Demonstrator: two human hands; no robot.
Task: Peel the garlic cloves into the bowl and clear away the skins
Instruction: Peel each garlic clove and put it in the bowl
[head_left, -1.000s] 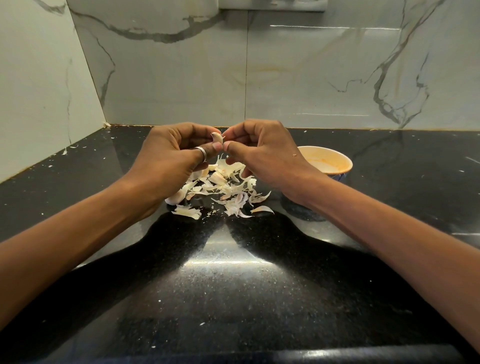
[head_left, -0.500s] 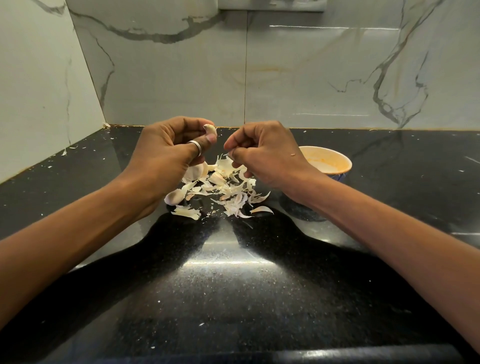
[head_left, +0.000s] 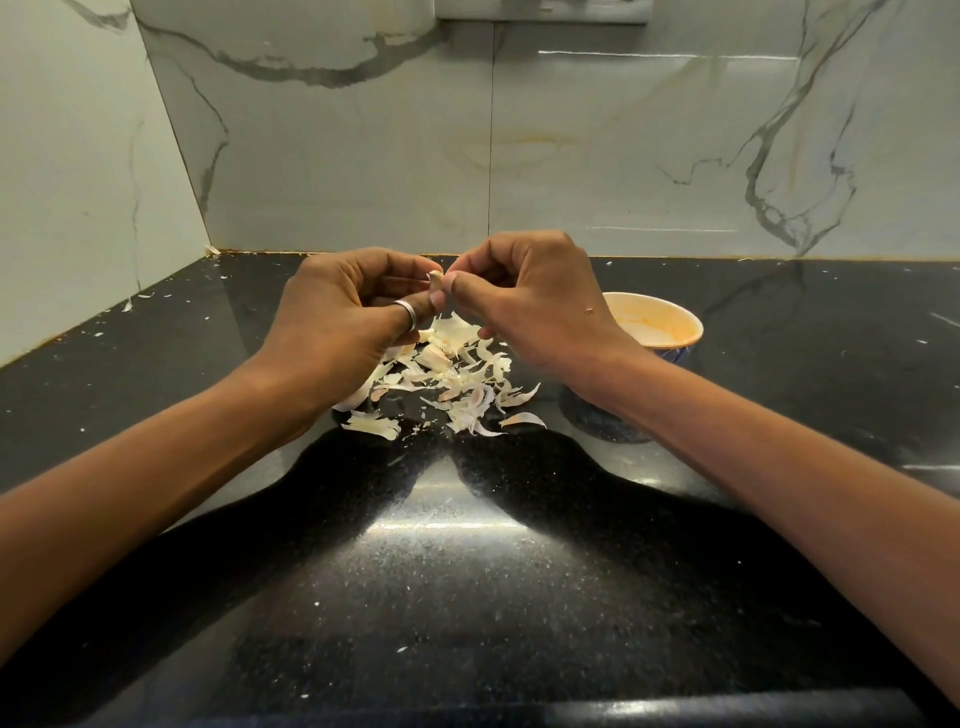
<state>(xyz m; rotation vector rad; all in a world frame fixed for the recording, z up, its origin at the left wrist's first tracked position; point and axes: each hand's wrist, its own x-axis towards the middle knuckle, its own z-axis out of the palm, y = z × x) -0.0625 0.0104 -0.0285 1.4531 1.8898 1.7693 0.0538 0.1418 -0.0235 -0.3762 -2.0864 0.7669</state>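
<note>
Toward the back edge of the glossy black stone countertop (head_left: 467, 597), the left hand (head_left: 343, 322) and right hand (head_left: 535, 306) meet, fingers curled. An orange-lined round bowl (head_left: 670, 325) stands right of a heap of papery white skins (head_left: 452, 374). Both hands pinch one small pale garlic clove (head_left: 435, 280) above the heap.

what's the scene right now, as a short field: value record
left hand: pinches garlic clove; wears a ring
right hand: pinches the garlic clove from the other side
garlic skins: loose pile on the black countertop, below both hands
bowl: right of the pile, partly behind the right wrist
</note>
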